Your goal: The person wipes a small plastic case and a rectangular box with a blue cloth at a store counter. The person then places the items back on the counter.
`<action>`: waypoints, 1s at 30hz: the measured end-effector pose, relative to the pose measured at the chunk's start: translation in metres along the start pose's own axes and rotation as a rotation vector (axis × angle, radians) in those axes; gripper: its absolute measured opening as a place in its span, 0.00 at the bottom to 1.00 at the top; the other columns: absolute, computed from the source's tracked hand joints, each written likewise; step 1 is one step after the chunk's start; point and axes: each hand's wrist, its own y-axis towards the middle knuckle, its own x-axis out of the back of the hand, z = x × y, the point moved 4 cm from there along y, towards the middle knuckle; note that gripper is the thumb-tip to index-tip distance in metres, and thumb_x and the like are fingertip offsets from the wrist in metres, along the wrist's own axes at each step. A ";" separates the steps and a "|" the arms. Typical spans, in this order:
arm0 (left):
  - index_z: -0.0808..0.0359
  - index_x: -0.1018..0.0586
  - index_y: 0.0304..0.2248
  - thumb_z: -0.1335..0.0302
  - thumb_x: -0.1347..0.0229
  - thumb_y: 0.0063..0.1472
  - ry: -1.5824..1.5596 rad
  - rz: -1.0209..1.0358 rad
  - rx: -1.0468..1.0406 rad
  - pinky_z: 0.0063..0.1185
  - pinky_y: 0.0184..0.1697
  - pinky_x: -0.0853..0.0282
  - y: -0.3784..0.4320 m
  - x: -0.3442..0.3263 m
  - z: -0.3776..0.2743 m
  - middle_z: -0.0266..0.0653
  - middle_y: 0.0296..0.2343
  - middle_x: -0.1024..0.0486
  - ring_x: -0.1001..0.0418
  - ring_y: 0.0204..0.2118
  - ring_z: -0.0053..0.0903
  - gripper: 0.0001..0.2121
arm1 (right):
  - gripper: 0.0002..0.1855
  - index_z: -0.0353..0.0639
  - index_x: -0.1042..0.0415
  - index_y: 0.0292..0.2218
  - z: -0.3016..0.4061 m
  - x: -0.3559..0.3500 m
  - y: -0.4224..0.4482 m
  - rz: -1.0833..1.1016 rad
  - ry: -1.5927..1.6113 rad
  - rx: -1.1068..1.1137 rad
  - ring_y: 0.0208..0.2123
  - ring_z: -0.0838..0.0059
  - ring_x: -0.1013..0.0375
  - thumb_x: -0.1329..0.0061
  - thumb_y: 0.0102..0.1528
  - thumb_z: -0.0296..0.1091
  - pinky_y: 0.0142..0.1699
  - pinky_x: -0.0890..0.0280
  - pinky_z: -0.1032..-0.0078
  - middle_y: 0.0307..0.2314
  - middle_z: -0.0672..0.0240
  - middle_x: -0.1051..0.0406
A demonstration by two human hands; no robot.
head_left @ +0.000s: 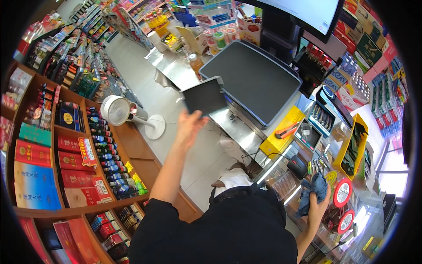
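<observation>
My left hand (191, 127) is at the near lower edge of a dark flat panel (205, 97) with a light rim, tilted beside the metal counter. Its fingertips overlap or touch that edge; whether they grip it is unclear. Behind the panel lies a large dark rectangular tray-like surface (254, 79) with rounded corners. On the right, my right hand (318, 203) holds a crumpled blue cloth (311, 193) above the glass counter. A black computer mouse (297, 166) lies just beyond the cloth, and two round red-and-white lids (343, 192) are to its right.
A white fan (118, 110) stands on the floor at left, near wooden shelves (132, 145) of bottles and boxes. A red utility knife (286, 131) rests on a yellow box (273, 142). A yellow tray (339, 155) stands at right; a monitor (306, 11) overhangs the back.
</observation>
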 end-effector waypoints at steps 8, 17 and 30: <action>0.64 0.33 0.52 0.87 0.56 0.55 1.428 -0.296 -0.813 0.38 0.47 0.33 0.077 0.104 0.029 0.51 0.45 0.27 0.28 0.44 0.46 0.23 | 0.31 0.34 0.40 0.56 0.026 -0.014 0.007 0.076 -0.030 0.079 0.47 0.71 0.33 0.52 0.50 0.23 0.56 0.41 0.75 0.45 0.61 0.33; 0.65 0.29 0.48 0.86 0.52 0.53 1.732 0.091 -0.472 0.34 0.44 0.30 0.096 0.108 0.070 0.47 0.46 0.27 0.28 0.43 0.46 0.21 | 0.31 0.35 0.40 0.56 0.023 -0.011 -0.002 0.048 -0.036 0.073 0.47 0.70 0.33 0.52 0.49 0.23 0.56 0.41 0.74 0.46 0.61 0.34; 0.67 0.36 0.54 0.63 0.51 0.67 -0.432 0.467 0.243 0.36 0.57 0.32 -0.058 -0.079 0.045 0.44 0.51 0.31 0.30 0.52 0.37 0.21 | 0.29 0.39 0.45 0.61 0.073 -0.023 0.018 -0.004 0.828 0.025 0.54 0.72 0.37 0.61 0.64 0.42 0.60 0.45 0.73 0.53 0.64 0.38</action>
